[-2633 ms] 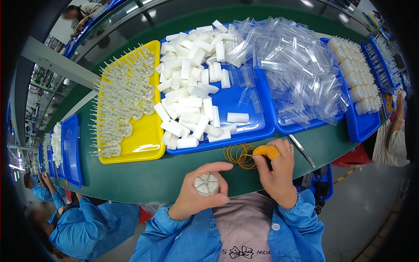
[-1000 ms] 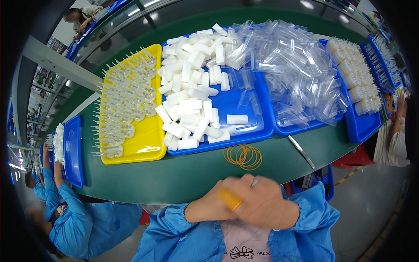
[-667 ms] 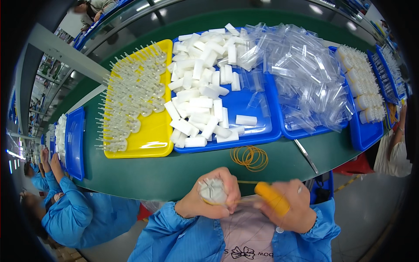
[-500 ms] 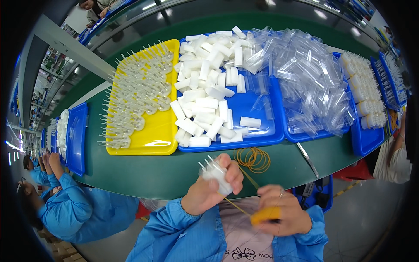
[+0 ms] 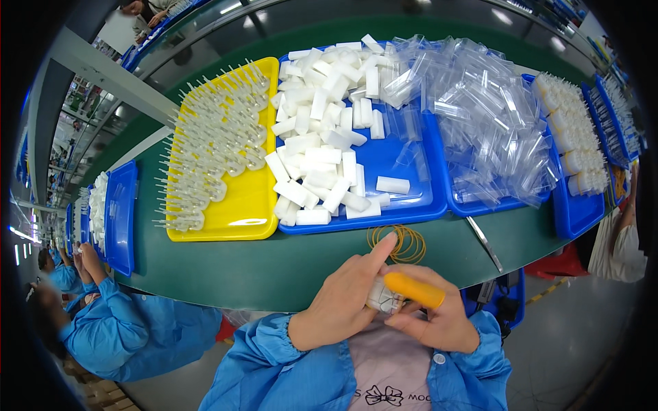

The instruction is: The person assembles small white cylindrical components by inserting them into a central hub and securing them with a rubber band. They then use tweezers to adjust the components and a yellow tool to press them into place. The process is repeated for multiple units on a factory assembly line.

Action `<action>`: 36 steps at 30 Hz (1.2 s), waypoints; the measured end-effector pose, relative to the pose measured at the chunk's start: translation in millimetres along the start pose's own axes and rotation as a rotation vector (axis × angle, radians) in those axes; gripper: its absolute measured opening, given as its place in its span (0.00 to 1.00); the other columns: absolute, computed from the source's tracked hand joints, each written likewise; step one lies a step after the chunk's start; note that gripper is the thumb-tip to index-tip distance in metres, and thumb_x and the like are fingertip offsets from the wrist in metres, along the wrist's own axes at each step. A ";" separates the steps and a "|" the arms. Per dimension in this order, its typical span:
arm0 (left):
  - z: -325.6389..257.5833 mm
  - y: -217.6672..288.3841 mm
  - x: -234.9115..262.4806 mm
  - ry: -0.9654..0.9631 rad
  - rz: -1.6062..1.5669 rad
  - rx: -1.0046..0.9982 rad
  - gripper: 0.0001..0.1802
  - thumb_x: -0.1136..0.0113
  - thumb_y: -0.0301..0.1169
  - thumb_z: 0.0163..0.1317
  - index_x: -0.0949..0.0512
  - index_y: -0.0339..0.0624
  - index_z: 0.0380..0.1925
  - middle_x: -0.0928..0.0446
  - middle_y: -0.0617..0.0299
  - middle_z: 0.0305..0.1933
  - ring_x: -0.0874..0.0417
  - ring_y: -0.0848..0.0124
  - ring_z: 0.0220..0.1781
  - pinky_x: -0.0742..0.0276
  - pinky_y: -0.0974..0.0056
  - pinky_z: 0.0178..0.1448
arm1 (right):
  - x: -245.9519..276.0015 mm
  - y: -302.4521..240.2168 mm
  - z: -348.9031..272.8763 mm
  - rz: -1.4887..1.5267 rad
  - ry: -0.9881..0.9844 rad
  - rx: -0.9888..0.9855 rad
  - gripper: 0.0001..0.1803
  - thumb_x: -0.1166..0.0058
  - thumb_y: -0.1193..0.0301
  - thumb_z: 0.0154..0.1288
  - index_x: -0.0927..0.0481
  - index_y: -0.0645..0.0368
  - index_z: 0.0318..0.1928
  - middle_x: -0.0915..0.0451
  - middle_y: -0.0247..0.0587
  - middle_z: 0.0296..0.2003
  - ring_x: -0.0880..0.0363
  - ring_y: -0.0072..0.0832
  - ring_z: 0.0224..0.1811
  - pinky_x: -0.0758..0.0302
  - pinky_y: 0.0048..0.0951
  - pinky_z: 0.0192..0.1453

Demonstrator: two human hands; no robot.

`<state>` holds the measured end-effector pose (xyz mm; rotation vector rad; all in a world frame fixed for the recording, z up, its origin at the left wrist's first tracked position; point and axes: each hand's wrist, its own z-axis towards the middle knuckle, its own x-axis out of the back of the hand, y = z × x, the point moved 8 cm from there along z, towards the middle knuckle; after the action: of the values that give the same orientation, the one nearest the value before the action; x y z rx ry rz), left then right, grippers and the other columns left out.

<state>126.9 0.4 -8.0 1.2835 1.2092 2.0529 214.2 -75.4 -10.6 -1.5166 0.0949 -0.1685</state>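
Note:
Between my two hands, near the table's front edge, is a small whitish bundle (image 5: 384, 299) with a clear, shiny surface. My left hand (image 5: 332, 301) is closed round its left side, with the index finger stretched up and away. From the right, my right hand (image 5: 442, 318) grips the same bundle, thumb below and fingers above. A yellow finger cot (image 5: 415, 290) covers one finger of that hand and lies across the bundle's top. Most of the bundle is hidden by my fingers, and no rubber band can be made out on it. Loose rubber bands (image 5: 411, 248) lie just beyond my hands.
A yellow tray (image 5: 240, 212) holds rows of white pieces with thin pins. Blue trays hold white foam blocks (image 5: 322, 156), clear plastic sleeves (image 5: 490, 116) and banded bundles (image 5: 582, 175). Metal tweezers (image 5: 484, 244) lie at the right front edge. Co-workers (image 5: 116, 315) sit at the left.
My hands have come together at the bundle. The rubber band stretched between them before is now out of sight. The bundle has tipped, its pins no longer pointing up, and moved right.

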 end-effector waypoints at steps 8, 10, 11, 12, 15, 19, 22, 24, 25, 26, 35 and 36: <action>3.1 -13.5 -10.8 -0.010 -0.030 -0.063 0.33 0.28 0.30 0.41 0.27 0.44 0.52 0.26 0.54 0.40 0.25 0.56 0.41 0.27 0.58 0.46 | 16.1 -22.8 -0.9 -0.438 0.194 0.045 0.23 0.31 0.74 0.43 0.21 0.60 0.45 0.27 0.41 0.47 0.24 0.32 0.39 0.26 0.31 0.47; 3.9 -10.6 -4.2 0.031 -0.011 -0.095 0.28 0.24 0.35 0.39 0.22 0.45 0.44 0.26 0.57 0.38 0.25 0.59 0.41 0.28 0.60 0.46 | 39.8 -27.4 -3.9 -0.415 0.271 0.107 0.22 0.31 0.74 0.42 0.21 0.60 0.42 0.26 0.42 0.46 0.23 0.36 0.41 0.27 0.32 0.48; 5.6 -7.8 1.4 0.027 0.011 -0.061 0.26 0.23 0.37 0.38 0.20 0.45 0.41 0.27 0.58 0.38 0.26 0.60 0.41 0.29 0.61 0.46 | 56.8 -29.8 -8.6 -0.544 0.354 0.098 0.18 0.33 0.75 0.43 0.20 0.60 0.39 0.24 0.43 0.41 0.23 0.37 0.42 0.27 0.32 0.47; 6.5 -6.9 6.3 0.027 0.033 -0.026 0.24 0.22 0.38 0.37 0.19 0.45 0.37 0.27 0.59 0.38 0.27 0.61 0.41 0.30 0.61 0.46 | 73.9 -27.4 -15.3 -0.661 0.468 0.045 0.13 0.35 0.75 0.45 0.19 0.60 0.35 0.22 0.44 0.37 0.23 0.38 0.42 0.27 0.32 0.44; 5.8 -9.5 7.3 0.027 -0.003 0.033 0.24 0.21 0.39 0.35 0.18 0.46 0.36 0.29 0.62 0.37 0.29 0.63 0.44 0.33 0.62 0.47 | 103.5 -17.4 -25.2 -1.151 0.597 -0.049 0.10 0.36 0.73 0.49 0.21 0.62 0.32 0.25 0.43 0.33 0.28 0.40 0.37 0.33 0.37 0.40; 6.2 -11.6 4.3 0.045 -0.037 0.050 0.24 0.21 0.38 0.36 0.19 0.45 0.36 0.27 0.60 0.38 0.27 0.63 0.42 0.31 0.61 0.46 | 113.3 3.4 -32.9 -1.248 0.572 -0.164 0.11 0.38 0.72 0.51 0.23 0.64 0.33 0.28 0.44 0.34 0.31 0.41 0.38 0.39 0.37 0.41; 5.2 -16.7 4.6 0.077 -0.076 0.066 0.24 0.21 0.37 0.36 0.19 0.44 0.35 0.24 0.59 0.37 0.25 0.62 0.41 0.29 0.59 0.46 | 102.3 8.1 -33.9 -1.213 0.464 -0.155 0.11 0.37 0.72 0.50 0.25 0.63 0.31 0.27 0.46 0.34 0.32 0.44 0.38 0.38 0.39 0.40; 5.0 -16.3 7.4 0.080 -0.075 0.065 0.23 0.22 0.36 0.37 0.19 0.43 0.34 0.22 0.59 0.36 0.23 0.61 0.41 0.28 0.59 0.48 | 95.9 -1.9 -38.3 -1.154 0.414 -0.105 0.11 0.37 0.74 0.50 0.25 0.64 0.33 0.27 0.45 0.33 0.31 0.41 0.35 0.37 0.36 0.38; 5.4 -15.1 8.6 0.077 -0.059 0.052 0.23 0.22 0.37 0.37 0.20 0.43 0.34 0.22 0.59 0.35 0.23 0.61 0.40 0.27 0.59 0.47 | 92.5 -7.5 -40.3 -1.124 0.389 -0.079 0.11 0.37 0.74 0.50 0.24 0.64 0.34 0.26 0.45 0.32 0.31 0.39 0.33 0.37 0.35 0.37; 5.2 -14.9 9.8 0.077 -0.044 0.041 0.22 0.23 0.37 0.37 0.21 0.43 0.34 0.22 0.59 0.33 0.22 0.60 0.38 0.27 0.59 0.46 | 97.3 -8.9 -45.0 -0.973 0.459 -0.165 0.11 0.38 0.75 0.50 0.24 0.65 0.34 0.26 0.43 0.32 0.31 0.36 0.31 0.37 0.33 0.36; -0.1 -22.9 2.6 0.030 -0.175 0.193 0.21 0.25 0.30 0.42 0.22 0.42 0.38 0.20 0.60 0.35 0.19 0.65 0.38 0.24 0.64 0.47 | 109.1 -16.2 -64.1 -0.354 0.732 0.028 0.11 0.44 0.81 0.53 0.26 0.67 0.39 0.28 0.38 0.30 0.27 0.22 0.30 0.32 0.21 0.34; -1.6 -25.2 -0.2 0.007 -0.231 0.257 0.21 0.26 0.28 0.43 0.22 0.41 0.39 0.20 0.61 0.36 0.19 0.69 0.39 0.23 0.66 0.47 | 109.0 -13.3 -63.9 -0.249 0.777 0.025 0.11 0.44 0.81 0.54 0.26 0.67 0.39 0.28 0.39 0.30 0.26 0.23 0.31 0.32 0.21 0.35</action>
<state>123.5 12.7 -29.7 1.1819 1.5855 1.7834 310.2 -157.4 3.9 -1.3605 0.5191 -0.9493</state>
